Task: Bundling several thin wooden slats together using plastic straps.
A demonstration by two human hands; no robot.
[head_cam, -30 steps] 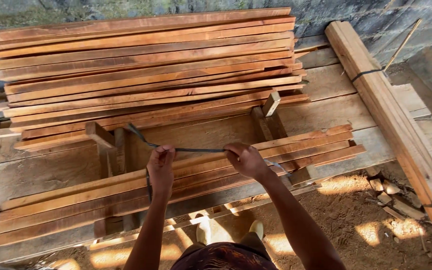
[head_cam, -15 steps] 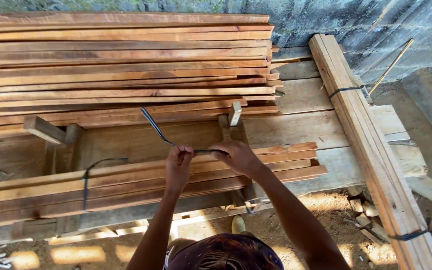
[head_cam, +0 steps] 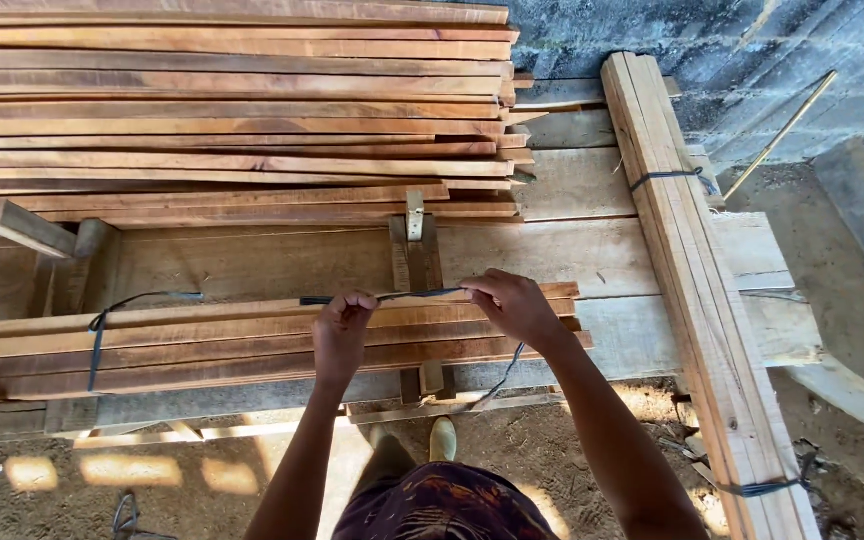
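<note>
both hands are raised over the near bundle of wooden slats [head_cam: 252, 345], which lies lengthwise across the front edge of a plank workbench [head_cam: 572, 255]. the left hand [head_cam: 342, 335] is closed in a pinch on a dark strap [head_cam: 382, 297] and the right hand [head_cam: 517, 305] is closed on the same strap further right, so that the length between them is stretched taut just above the top slat. past the right hand the strap drops down the front of the bundle and hangs loose toward the sandy ground [head_cam: 202, 480]. a second dark strap [head_cam: 102, 330] is already wrapped round the bundle near its left end. a large stack of slats [head_cam: 232, 110] lies further back on the bench. a strapped bundle [head_cam: 702, 280] rests at an angle on the right, against a block wall [head_cam: 752, 60].
</note>
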